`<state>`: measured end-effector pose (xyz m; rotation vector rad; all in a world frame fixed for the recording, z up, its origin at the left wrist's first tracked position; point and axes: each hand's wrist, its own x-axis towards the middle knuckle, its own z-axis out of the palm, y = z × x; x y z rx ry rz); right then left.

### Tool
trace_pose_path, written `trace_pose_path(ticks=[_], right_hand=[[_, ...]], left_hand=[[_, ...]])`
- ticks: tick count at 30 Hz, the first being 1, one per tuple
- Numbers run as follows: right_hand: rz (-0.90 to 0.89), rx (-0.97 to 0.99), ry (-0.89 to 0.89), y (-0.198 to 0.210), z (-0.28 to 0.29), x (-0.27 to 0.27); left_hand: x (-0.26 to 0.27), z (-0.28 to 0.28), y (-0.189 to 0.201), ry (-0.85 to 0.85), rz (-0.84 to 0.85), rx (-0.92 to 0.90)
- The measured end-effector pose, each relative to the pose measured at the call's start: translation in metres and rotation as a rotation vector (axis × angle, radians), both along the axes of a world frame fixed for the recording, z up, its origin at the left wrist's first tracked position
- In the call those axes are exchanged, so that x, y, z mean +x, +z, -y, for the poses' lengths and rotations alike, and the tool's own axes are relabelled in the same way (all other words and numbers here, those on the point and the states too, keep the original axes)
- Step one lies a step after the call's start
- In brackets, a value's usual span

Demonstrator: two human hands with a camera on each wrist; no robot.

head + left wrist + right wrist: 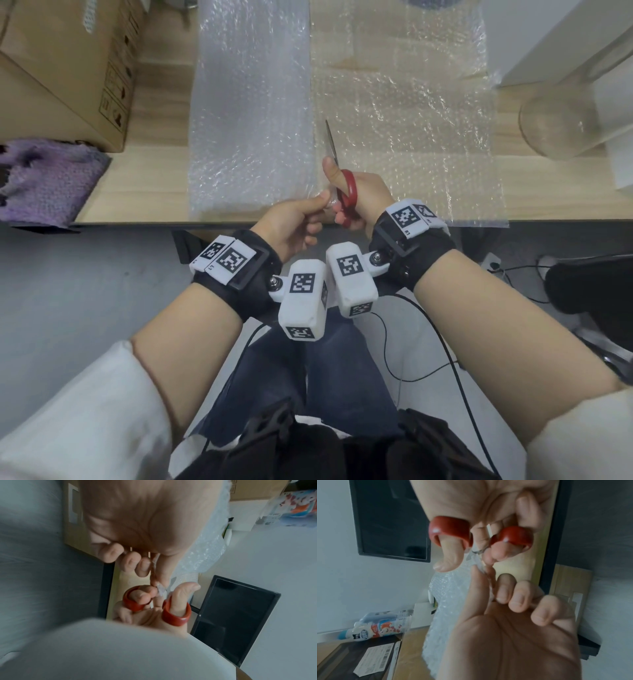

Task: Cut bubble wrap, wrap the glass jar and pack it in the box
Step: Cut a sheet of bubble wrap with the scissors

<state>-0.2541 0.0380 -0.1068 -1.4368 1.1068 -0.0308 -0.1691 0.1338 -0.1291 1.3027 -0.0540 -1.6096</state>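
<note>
Scissors (pixel 344 186) gripped in right hand (pixel 363 200), thumb and fingers through the red loops, blades shut and pointing away over the bubble wrap (pixel 394 113). Near edge of the wrap pinched between thumb and forefinger of left hand (pixel 291 226), just beside the scissor handles. Wrap spread flat across the table (pixel 154 178). Glass jar (pixel 561 126) on the table, right of the wrap. Cardboard box (pixel 65 68) at far left, purple cloth (pixel 44 178) in front of it.

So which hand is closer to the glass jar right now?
The right hand. It grips the red scissors at the table's near edge, on the jar's side. The glass jar stands far off to the right. The left hand, pinching the bubble wrap edge, sits further left.
</note>
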Motion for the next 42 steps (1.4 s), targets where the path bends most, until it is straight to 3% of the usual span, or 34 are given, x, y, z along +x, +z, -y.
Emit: trace_pose_path(ticks=[6,9,15,30,35,42], right_hand=[[0.056,0.065,-0.065,0.001,0.014,0.014],[0.062,0.087,-0.139,0.008,0.02,0.019],[-0.022,0.068,-0.11,0.008,0.03,0.032],[-0.017,0.103,-0.056,0.014,0.063,0.048],[-0.031,0.032,-0.074,0.008,0.061,0.051],[-0.005,0.134,-0.067,0.004,0.065,0.049]], left_hand=[[-0.001,-0.01,-0.007,-0.124,-0.053,-0.047],[-0.003,-0.011,-0.007,-0.075,-0.104,-0.031],[0.0,-0.013,-0.007,-0.099,-0.056,-0.023],[-0.005,-0.024,-0.004,-0.131,-0.033,-0.004],[-0.006,-0.024,-0.001,-0.093,-0.016,0.044],[-0.005,-0.024,0.001,-0.099,-0.021,0.081]])
